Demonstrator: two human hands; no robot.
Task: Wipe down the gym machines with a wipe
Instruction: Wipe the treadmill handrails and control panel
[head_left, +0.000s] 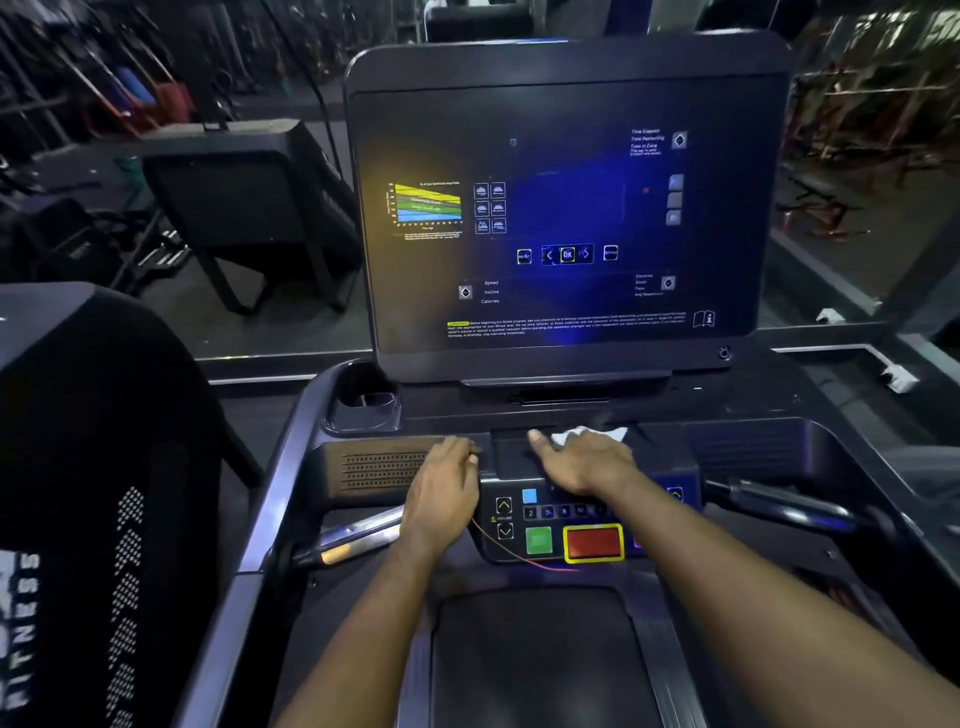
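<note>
Dim gym floor is sitting behind a treadmill console (753, 447), racks and benches blurring out in the background.

Status: right hand (587, 462) is lying flat, fingers straight, pressing a white wipe (592, 434) onto the ledge just below the display screen (566, 208). Wipe is showing only past the fingertips; the rest is under the palm. Left hand (447, 478) is resting on the speaker grille (384, 467), fingers loosely bent over its edge, gripping nothing.

Progress, my read: looking mid-job on this machine. No wet streaks are showing in this light, so I can't tell which parts are done. Likely remaining: keypad (550, 512), red stop button (592, 543), left grip (358, 540) and right grip (779, 501), screen. The next treadmill (93, 415) on the left and everything behind it is looking untouched, though that's a guess.

Containers: the cup holder (363, 415) at the console's left corner is sitting dark; something is glinting at the bottom, and I can't tell whether that's an object or the floor of the well.
</note>
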